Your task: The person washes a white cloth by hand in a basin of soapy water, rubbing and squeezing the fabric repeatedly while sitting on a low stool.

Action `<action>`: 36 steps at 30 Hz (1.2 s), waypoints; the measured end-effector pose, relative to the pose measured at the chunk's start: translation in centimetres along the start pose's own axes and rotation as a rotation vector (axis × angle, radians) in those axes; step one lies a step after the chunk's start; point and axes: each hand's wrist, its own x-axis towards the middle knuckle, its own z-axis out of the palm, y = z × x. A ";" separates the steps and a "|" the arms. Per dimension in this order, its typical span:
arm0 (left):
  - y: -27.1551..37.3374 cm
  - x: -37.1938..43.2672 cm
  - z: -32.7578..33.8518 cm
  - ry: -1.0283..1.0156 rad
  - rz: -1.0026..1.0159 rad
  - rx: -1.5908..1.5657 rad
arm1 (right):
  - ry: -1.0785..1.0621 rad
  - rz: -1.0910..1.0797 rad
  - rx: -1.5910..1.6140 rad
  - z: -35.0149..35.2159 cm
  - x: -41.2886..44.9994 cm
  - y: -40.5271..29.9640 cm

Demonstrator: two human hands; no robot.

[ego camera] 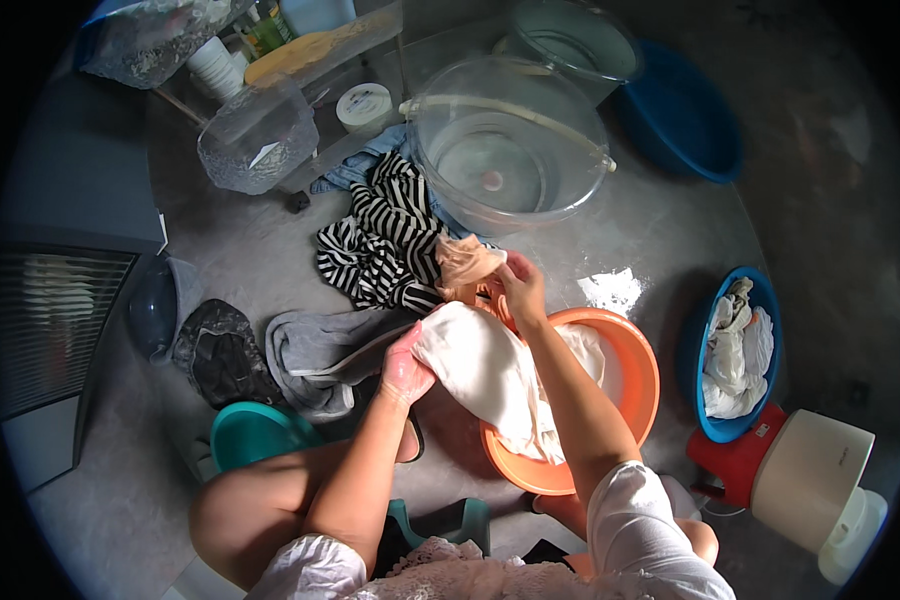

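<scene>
My left hand (406,367) grips one end of a wet white cloth (469,360). From there the cloth slopes down to the right into an orange plastic basin (640,375), where more white fabric (581,349) lies. Farther forward, my right hand (521,289) pinches a bunched peach-coloured cloth (465,262) between thumb and fingers, with a bit of white at the fingertips. Orange fabric (499,306) shows just under that hand. My right forearm passes over the basin and hides part of it.
Black-and-white striped clothing (390,232), a grey garment (311,352) and a dark one (221,352) lie on the floor. A large clear tub (495,202) stands ahead. A blue basin (697,390) of white laundry sits right, beside a red stool (742,457). A teal basin (259,435) is left.
</scene>
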 end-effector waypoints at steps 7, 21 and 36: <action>-0.3 0.5 0.8 -0.012 -0.012 -0.017 | -0.095 0.201 -0.041 -1.7 -1.2 0.5; -1.2 1.1 2.3 -0.083 -0.040 0.010 | 0.022 -0.124 -0.080 -2.0 -7.1 -0.7; -9.8 -2.5 8.8 -0.144 -0.283 0.038 | -0.022 -0.508 -0.971 -1.7 -13.2 -0.2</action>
